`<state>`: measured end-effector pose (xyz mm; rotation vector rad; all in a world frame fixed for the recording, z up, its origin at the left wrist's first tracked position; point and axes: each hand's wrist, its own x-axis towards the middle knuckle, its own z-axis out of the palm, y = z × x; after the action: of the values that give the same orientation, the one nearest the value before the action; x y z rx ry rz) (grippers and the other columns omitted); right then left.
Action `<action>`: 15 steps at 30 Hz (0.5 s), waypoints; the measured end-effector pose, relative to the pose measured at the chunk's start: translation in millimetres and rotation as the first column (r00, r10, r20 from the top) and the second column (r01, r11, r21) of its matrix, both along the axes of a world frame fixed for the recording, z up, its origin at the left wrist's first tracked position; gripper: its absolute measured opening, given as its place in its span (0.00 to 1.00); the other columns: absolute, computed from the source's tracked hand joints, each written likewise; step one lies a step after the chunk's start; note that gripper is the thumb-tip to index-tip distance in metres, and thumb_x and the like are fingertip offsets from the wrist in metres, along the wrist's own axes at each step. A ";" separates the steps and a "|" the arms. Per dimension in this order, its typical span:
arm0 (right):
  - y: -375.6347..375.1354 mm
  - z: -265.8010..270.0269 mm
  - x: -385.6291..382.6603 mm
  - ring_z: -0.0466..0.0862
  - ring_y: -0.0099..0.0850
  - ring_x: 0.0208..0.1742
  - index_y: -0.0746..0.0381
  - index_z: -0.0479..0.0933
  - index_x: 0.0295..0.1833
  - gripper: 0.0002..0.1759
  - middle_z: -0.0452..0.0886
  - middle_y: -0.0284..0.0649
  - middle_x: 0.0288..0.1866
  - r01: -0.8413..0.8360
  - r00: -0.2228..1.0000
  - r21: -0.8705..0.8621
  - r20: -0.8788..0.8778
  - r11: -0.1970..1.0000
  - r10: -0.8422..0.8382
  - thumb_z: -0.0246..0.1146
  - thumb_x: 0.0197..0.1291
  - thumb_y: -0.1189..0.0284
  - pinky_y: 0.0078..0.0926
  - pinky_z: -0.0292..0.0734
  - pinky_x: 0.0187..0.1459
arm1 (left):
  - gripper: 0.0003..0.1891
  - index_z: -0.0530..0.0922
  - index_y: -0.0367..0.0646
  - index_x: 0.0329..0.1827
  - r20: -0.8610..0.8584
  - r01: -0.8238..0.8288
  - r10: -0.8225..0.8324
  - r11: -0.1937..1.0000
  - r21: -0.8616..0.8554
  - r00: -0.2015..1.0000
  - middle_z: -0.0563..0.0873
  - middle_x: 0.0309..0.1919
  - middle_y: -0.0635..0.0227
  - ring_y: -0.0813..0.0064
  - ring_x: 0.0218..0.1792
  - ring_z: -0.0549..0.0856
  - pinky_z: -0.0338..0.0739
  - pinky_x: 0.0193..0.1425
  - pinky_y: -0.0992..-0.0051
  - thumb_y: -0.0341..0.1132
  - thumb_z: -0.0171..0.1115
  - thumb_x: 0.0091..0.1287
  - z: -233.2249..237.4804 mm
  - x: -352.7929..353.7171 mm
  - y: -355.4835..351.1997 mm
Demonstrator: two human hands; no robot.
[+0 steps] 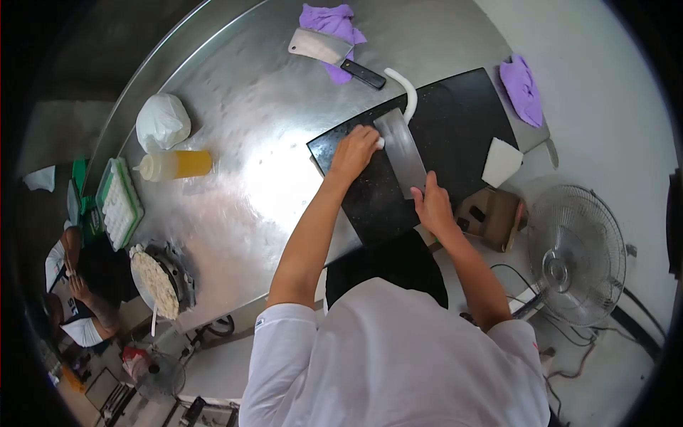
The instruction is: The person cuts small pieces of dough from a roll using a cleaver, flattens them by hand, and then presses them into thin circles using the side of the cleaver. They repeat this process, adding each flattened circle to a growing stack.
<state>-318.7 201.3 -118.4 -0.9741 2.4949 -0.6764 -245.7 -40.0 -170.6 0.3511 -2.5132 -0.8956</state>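
Note:
My right hand (pixel 434 204) is closed around the handle end of a cleaver (pixel 402 153) with a broad, flat metal blade; the grip itself is hidden by my fingers. The blade lies over a black board (pixel 455 121). My left hand (pixel 356 151) has its fingers closed at the board's left part, with a small white piece of dough (pixel 380 143) showing at the fingertips, just left of the blade. A smooth white rope of dough (pixel 407 92) curves from the board's far edge to the blade's far end.
A second cleaver (pixel 324 48) rests on a purple cloth (pixel 331 21). Another purple cloth (pixel 523 89) and a white block (pixel 502 162) lie right. Leftward are an oil bottle (pixel 181 164), a white bag (pixel 162 122), a tray (pixel 121 204) and a bowl of filling (pixel 156 283). A fan (pixel 569 256) stands nearby.

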 end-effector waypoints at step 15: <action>183.5 18.3 151.1 0.73 0.22 0.15 0.64 0.73 0.53 0.17 0.76 0.34 0.25 0.888 0.423 -0.067 0.505 0.454 -0.752 0.69 0.69 0.66 0.25 0.66 0.16 | 0.20 0.87 0.44 0.35 0.769 0.409 -0.216 0.910 -0.065 0.602 0.75 0.55 0.60 0.54 0.61 0.78 0.83 0.60 0.58 0.26 0.84 0.36 56.3 -39.4 121.9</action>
<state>-167.6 384.9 -100.1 0.4905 2.3583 -1.4538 -285.1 81.9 -114.3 0.2171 -3.5195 -0.6144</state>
